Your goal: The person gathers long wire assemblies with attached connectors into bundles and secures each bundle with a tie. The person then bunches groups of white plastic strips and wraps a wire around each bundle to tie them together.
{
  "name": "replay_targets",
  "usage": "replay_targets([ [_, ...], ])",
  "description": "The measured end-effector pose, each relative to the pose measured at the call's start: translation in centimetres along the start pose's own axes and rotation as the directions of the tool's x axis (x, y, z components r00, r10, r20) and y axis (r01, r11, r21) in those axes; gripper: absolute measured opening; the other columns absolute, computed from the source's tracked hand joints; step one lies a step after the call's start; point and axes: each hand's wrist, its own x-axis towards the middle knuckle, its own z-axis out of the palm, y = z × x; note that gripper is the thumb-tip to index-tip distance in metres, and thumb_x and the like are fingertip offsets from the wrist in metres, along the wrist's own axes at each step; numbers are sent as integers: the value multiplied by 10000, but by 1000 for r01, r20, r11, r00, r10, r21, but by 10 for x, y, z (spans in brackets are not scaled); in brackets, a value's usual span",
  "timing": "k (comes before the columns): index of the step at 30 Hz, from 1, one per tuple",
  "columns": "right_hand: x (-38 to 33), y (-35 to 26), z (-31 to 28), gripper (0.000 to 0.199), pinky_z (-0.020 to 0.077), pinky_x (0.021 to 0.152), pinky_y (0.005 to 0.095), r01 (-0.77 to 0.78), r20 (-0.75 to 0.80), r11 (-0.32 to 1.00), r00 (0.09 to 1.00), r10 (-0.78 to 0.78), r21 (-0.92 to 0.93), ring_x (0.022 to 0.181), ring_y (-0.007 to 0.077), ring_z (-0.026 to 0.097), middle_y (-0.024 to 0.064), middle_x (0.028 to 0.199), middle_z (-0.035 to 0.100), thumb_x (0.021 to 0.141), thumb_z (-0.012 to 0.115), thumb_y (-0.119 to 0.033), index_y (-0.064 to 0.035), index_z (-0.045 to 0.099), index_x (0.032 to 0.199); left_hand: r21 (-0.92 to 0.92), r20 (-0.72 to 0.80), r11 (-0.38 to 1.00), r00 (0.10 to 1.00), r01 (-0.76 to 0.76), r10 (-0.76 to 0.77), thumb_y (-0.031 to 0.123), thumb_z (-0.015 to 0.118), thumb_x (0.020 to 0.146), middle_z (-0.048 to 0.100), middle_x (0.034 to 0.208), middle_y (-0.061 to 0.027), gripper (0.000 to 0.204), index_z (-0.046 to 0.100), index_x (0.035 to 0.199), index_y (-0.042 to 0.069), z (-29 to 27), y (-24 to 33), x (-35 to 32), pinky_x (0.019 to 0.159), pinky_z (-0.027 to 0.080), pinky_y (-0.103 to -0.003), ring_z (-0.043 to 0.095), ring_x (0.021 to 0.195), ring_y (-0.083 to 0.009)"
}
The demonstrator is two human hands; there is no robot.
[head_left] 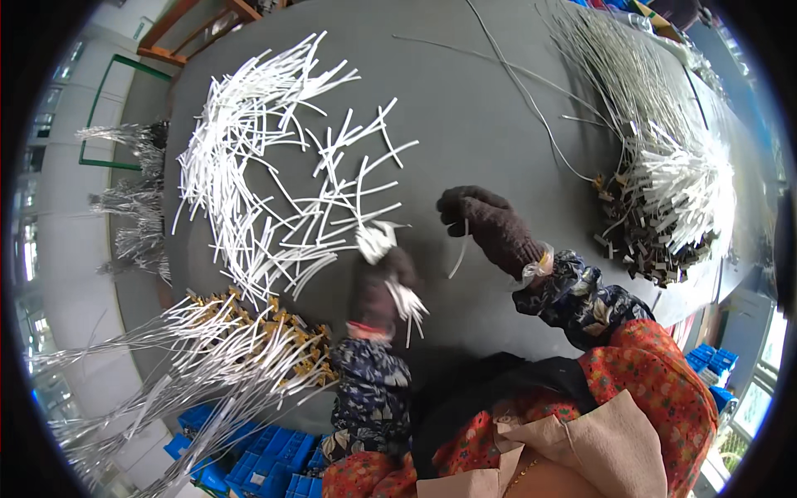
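Note:
Both my hands wear dark brown knitted gloves. My left hand [386,286], a little smeared by motion, is closed around a bunch of short white tubes [409,303] whose ends stick out above and below the fist. Just ahead and to its left lies a loose, curved heap of similar white tubes [217,141], with scattered ones at its right side. My right hand [490,222] is raised over the grey table [465,315] with curled fingers; one thin white tube [459,253] hangs from them. The fingertips themselves are partly hidden.
At the near left lie wires with white sleeves and brass-coloured terminals [286,336]. A large wire bundle with white sleeves and dark ends [681,187] lies at the right. Long loose wires [519,83] cross the far table. Blue bins [266,461] stand below the near left edge.

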Motion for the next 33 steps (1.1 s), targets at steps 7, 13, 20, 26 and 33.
replay_targets([
  [7, -12, 6, -14, 335, 477, 772, 298, -45, -211, 958, 977, -16, -282, 882, 157, 578, 77, 967, 618, 804, 663, -170, -8, 605, 1091, 819, -382, 573, 729, -17, 568, 177, 731, 721, 654, 805, -78, 340, 606, 990, 11, 8, 76, 31, 625, 486, -347, 601, 672, -186],
  [13, -36, 44, -12, 505, 495, 832, 355, -294, -378, 799, 921, 91, -524, 990, 255, 590, 152, 1105, 573, 756, 732, -187, -19, 529, 1186, 716, -387, 668, 682, -202, 621, 30, 604, 831, 587, 770, -50, 141, 580, 969, 7, 67, 39, -37, 577, 470, -290, 571, 658, -132],
  [20, 67, 26, 37, 424, 448, 936, 324, -174, -171, 951, 976, 133, -255, 1061, 195, 560, 114, 1119, 600, 820, 674, -123, 12, 553, 1203, 834, 552, -136, 816, -535, 174, 190, 515, 909, 630, 1066, -80, 327, 573, 1205, 63, 34, -80, -72, 932, 443, -340, 587, 987, -222],
  [26, 20, 0, 14, 327, 496, 841, 308, 134, -206, 913, 952, -226, -385, 971, 188, 616, 124, 1054, 655, 817, 680, -162, -2, 611, 1094, 960, 132, -241, 536, 139, 834, 214, 473, 960, 621, 1104, -167, 353, 551, 1196, -37, -27, 27, 32, 753, 523, -319, 632, 945, -216],
  [33, -139, 64, -61, 233, 506, 762, 324, 44, -302, 729, 891, -337, -683, 846, 150, 620, 87, 922, 671, 842, 631, -199, -33, 655, 1003, 881, 407, -473, 480, 20, 777, 110, 622, 888, 609, 1037, -161, 539, 374, 1353, -3, -111, -49, 46, 720, 540, -387, 632, 877, -256],
])
